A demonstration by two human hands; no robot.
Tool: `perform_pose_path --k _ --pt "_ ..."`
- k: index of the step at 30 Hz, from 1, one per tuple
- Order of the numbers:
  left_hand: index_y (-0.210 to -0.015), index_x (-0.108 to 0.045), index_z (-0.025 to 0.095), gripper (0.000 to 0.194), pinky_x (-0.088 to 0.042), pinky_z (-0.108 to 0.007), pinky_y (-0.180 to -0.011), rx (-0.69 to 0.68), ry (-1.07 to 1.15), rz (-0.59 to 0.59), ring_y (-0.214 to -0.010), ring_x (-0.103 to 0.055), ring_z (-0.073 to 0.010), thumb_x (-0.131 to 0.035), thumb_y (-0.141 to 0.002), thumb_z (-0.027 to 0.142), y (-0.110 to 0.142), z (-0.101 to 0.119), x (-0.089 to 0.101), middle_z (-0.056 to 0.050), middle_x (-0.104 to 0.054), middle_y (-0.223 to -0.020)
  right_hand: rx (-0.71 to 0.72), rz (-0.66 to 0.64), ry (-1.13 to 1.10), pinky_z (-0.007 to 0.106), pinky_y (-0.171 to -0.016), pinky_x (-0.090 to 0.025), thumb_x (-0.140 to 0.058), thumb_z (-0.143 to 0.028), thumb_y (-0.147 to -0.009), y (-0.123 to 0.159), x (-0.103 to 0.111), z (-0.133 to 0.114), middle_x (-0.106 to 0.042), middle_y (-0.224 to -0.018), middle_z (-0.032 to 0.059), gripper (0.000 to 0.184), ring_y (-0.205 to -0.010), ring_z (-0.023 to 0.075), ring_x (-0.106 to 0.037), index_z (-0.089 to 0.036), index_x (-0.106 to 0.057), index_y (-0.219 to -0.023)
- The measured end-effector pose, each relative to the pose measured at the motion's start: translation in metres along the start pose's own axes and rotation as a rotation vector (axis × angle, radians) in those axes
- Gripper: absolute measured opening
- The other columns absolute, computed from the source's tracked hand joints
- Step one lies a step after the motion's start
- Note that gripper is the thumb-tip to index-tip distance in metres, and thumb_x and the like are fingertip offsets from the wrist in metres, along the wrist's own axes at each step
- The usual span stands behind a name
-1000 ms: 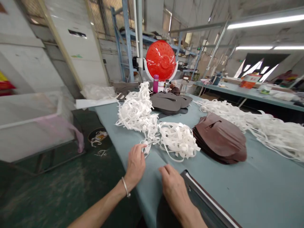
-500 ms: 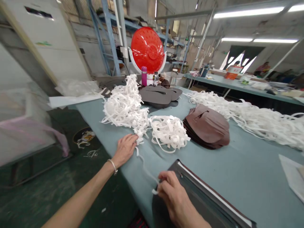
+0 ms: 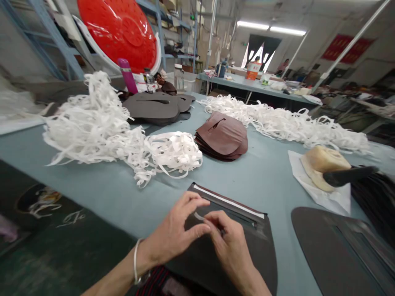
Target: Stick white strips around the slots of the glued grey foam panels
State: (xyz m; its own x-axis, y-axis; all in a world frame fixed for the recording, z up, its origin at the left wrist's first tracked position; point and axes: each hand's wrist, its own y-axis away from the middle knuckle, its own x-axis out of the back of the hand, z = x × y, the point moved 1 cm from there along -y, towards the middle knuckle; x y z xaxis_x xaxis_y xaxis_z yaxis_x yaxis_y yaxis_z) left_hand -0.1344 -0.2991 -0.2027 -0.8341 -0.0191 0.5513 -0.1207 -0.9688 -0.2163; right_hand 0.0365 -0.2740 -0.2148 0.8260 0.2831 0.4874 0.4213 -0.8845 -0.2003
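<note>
My left hand (image 3: pixel 175 232) and my right hand (image 3: pixel 230 246) meet over a dark leather piece (image 3: pixel 243 246) at the table's near edge. Between the fingertips of both hands runs a thin white strip (image 3: pixel 200 216), pinched at each end. The leather piece has a slot and a white strip along its far edge. A tangled pile of white strips (image 3: pixel 123 133) lies just beyond on the blue-grey table (image 3: pixel 265 176). A silver bangle sits on my left wrist.
A stack of brown leather pieces (image 3: pixel 222 137) and a grey stack (image 3: pixel 154 107) lie further back. More white strips (image 3: pixel 286 123) run along the right. A brush (image 3: pixel 350 174) rests on a tan block (image 3: pixel 322 164). Another dark piece (image 3: pixel 339 250) lies at right. A red fan (image 3: pixel 119 28) stands behind.
My left hand has left the strip pile and joined my right hand over the leather piece, a strip now held between them. The view has swung right and down.
</note>
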Motion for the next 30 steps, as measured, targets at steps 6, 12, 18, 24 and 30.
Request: perform_pose_path --k 6,12,18,24,30 --pt "-0.074 -0.058 0.019 0.027 -0.04 -0.022 -0.061 0.316 0.16 -0.049 -0.064 -0.053 -0.0118 -0.047 -0.09 0.038 -0.005 -0.022 0.0 0.003 -0.055 -0.066 -0.058 -0.034 0.187 0.022 -0.064 -0.042 -0.05 -0.031 -0.091 0.023 0.042 0.025 -0.062 -0.073 -0.0019 0.018 -0.067 0.0119 -0.058 -0.023 -0.063 -0.082" --pt "-0.082 -0.064 0.019 0.029 -0.04 -0.025 -0.062 0.403 0.056 -0.047 -0.062 -0.057 -0.0135 -0.043 -0.089 0.039 -0.014 -0.048 -0.01 0.001 -0.063 -0.07 -0.194 0.0 0.379 0.024 -0.064 -0.046 -0.045 -0.042 -0.091 0.046 0.085 0.067 -0.065 -0.075 0.0002 0.027 -0.069 0.0152 -0.062 -0.024 -0.064 -0.085" --pt "-0.075 -0.065 0.019 0.021 -0.039 -0.025 -0.06 0.43 -0.059 -0.014 -0.063 -0.06 -0.0158 -0.055 -0.08 0.037 -0.03 -0.047 -0.015 0.0 -0.066 -0.066 -0.405 0.159 0.495 0.025 -0.053 -0.042 -0.042 -0.054 -0.086 0.052 0.086 0.084 -0.064 -0.062 -0.0002 0.038 -0.055 0.0162 -0.06 -0.024 -0.062 -0.077" --pt "-0.076 -0.066 0.019 0.019 -0.039 -0.024 -0.058 0.463 -0.13 -0.075 -0.059 -0.06 -0.0151 -0.051 -0.078 0.03 -0.04 -0.051 -0.013 0.001 -0.066 -0.064 -0.553 0.178 0.439 0.025 -0.056 -0.042 -0.043 -0.056 -0.081 0.053 0.086 0.091 -0.062 -0.062 -0.0015 0.037 -0.058 0.0166 -0.059 -0.024 -0.062 -0.08" --pt "-0.069 -0.064 0.019 0.017 -0.038 -0.024 -0.056 0.521 -0.204 -0.074 -0.058 -0.06 -0.0148 -0.053 -0.074 0.03 -0.046 -0.052 -0.014 0.0 -0.066 -0.064 -0.662 0.19 0.402 0.026 -0.058 -0.04 -0.044 -0.06 -0.078 0.054 0.088 0.099 -0.061 -0.062 -0.0015 0.04 -0.061 0.0174 -0.058 -0.024 -0.061 -0.077"
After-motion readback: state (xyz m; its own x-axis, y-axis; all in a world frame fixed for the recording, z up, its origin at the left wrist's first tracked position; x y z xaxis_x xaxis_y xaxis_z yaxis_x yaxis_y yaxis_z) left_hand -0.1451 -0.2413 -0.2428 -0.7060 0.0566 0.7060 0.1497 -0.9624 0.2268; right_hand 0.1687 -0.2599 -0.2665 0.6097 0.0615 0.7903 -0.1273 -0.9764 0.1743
